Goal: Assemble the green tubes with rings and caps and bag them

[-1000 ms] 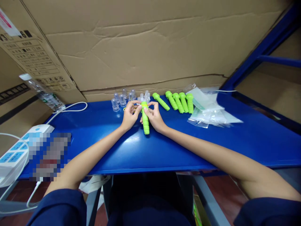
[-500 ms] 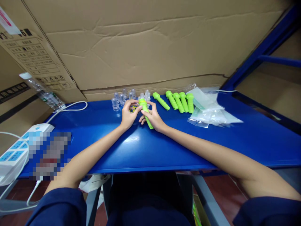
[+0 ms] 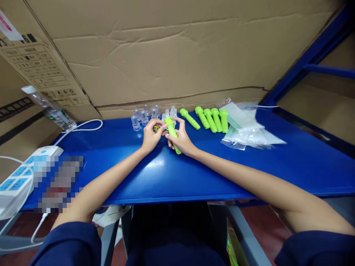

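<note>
A lime-green, flashlight-shaped tube [image 3: 171,129] with a yellow ring around its wider top is held slantwise over the desk. My right hand [image 3: 183,141] is wrapped round its shaft, thumb across the front. At the wider end, my left hand [image 3: 151,137] pinches beside the yellow ring with thumb and fingers. Some yellow rings [image 3: 156,128] show partly behind the left hand. Several clear domed plastic caps [image 3: 135,123] stand behind both hands, a few of them partly covered. To the right lie several more green flashlight-shaped tubes [image 3: 210,120], wide ends toward the cardboard.
Clear plastic bags with white contents [image 3: 246,133] are piled on the right of the blue desk [image 3: 155,181]. On the left are a white power strip [image 3: 16,181], a cable, a blurred-out flat object [image 3: 61,181] and a tilted clear bottle [image 3: 52,111]. Cardboard [image 3: 177,59] walls the back.
The green tube's top has tipped slightly toward me and dropped a little. The clear tip above its ring no longer shows. My right fingers have shifted slightly on the shaft.
</note>
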`<action>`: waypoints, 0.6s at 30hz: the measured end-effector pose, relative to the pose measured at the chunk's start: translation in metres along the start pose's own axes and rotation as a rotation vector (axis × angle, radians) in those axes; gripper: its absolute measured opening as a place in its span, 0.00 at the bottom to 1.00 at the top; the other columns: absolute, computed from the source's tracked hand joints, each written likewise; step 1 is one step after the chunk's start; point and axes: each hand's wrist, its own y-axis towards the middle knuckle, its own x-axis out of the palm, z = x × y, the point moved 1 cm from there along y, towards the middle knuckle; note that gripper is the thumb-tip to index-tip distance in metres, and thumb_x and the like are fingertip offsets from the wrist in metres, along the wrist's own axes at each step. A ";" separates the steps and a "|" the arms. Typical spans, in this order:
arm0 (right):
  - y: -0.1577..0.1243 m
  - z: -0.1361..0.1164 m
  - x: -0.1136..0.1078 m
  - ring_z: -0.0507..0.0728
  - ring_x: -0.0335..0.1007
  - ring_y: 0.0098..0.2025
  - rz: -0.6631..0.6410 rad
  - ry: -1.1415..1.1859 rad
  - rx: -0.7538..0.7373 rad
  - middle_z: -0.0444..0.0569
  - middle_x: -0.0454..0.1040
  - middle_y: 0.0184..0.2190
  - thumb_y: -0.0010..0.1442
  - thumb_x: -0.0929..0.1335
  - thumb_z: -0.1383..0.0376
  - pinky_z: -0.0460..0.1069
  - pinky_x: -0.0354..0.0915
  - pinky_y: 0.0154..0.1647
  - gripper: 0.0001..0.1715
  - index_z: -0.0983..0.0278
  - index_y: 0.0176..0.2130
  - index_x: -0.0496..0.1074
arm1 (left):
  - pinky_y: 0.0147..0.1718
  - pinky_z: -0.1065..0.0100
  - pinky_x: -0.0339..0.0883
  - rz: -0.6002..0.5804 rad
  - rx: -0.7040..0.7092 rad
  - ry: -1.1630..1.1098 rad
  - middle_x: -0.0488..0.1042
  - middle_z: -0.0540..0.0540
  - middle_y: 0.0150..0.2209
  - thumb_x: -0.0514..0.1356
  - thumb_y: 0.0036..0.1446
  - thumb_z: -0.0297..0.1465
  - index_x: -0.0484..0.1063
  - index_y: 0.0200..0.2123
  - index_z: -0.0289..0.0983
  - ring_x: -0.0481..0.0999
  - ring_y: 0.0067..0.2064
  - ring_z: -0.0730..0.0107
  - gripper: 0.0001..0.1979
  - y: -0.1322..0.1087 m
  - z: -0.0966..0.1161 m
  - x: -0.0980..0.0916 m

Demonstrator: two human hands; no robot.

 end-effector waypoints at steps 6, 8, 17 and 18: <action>0.001 0.002 -0.001 0.48 0.63 0.14 0.008 -0.002 0.001 0.32 0.70 0.26 0.53 0.71 0.62 0.42 0.60 0.10 0.37 0.54 0.54 0.48 | 0.33 0.70 0.64 -0.019 -0.044 -0.037 0.76 0.49 0.33 0.65 0.60 0.41 0.71 0.39 0.39 0.74 0.33 0.72 0.12 -0.002 0.002 0.002; 0.002 0.002 -0.001 0.48 0.62 0.13 0.011 0.003 0.005 0.31 0.69 0.25 0.54 0.71 0.62 0.42 0.60 0.10 0.35 0.55 0.51 0.48 | 0.33 0.70 0.64 -0.023 -0.034 -0.048 0.76 0.49 0.34 0.64 0.61 0.40 0.70 0.40 0.39 0.75 0.34 0.72 0.12 -0.003 0.002 0.003; 0.006 0.007 -0.001 0.50 0.67 0.16 0.055 0.058 0.027 0.32 0.69 0.26 0.54 0.73 0.52 0.45 0.65 0.14 0.34 0.54 0.46 0.48 | 0.35 0.69 0.66 -0.049 -0.045 -0.110 0.75 0.44 0.45 0.62 0.64 0.39 0.68 0.44 0.39 0.79 0.41 0.69 0.11 -0.005 -0.003 0.009; 0.006 0.007 -0.001 0.50 0.67 0.17 0.064 0.054 0.025 0.33 0.70 0.28 0.55 0.73 0.51 0.45 0.64 0.14 0.35 0.54 0.48 0.48 | 0.35 0.69 0.66 -0.048 -0.038 -0.112 0.75 0.44 0.45 0.61 0.64 0.39 0.69 0.45 0.39 0.79 0.41 0.69 0.11 -0.004 -0.003 0.008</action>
